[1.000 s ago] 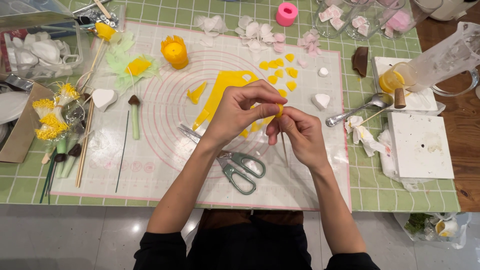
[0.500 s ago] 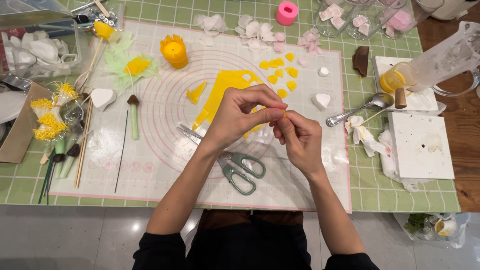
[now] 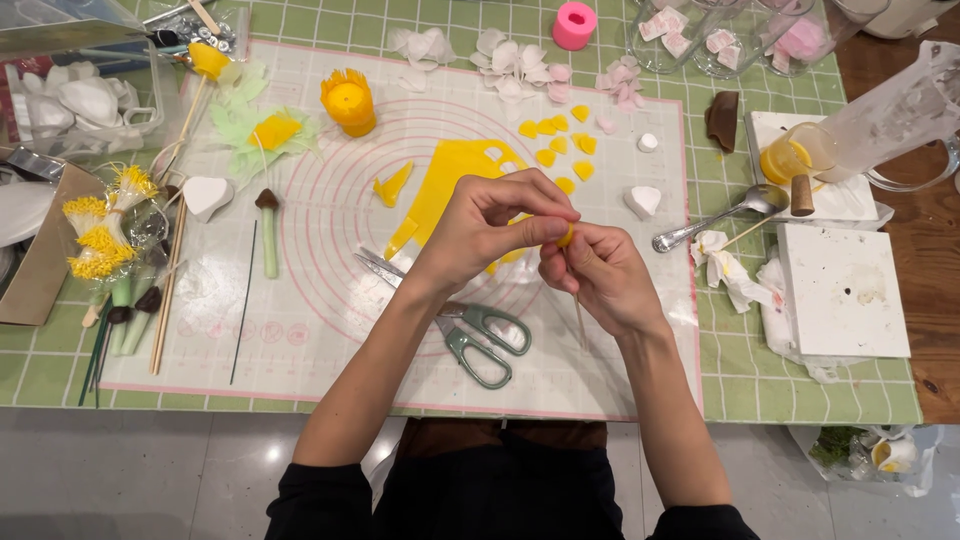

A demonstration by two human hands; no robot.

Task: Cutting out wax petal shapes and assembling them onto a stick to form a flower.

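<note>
A small yellow clay-like petal piece (image 3: 566, 237) sits at the centre of the frame, pinched where both hands meet above the translucent round-ruled silicone mat (image 3: 330, 330). The left hand (image 3: 490, 225) comes in from the left, thumb and forefinger closed on the piece from above. The right hand (image 3: 598, 275) is just right of it, fingers curled and gripping the piece together with a thin pale stick (image 3: 580, 322) whose long axis runs downward from the pinch toward the lower frame. Green-handled metal scissors (image 3: 470, 335) lie on the mat below the left wrist, apart from both hands.
</note>
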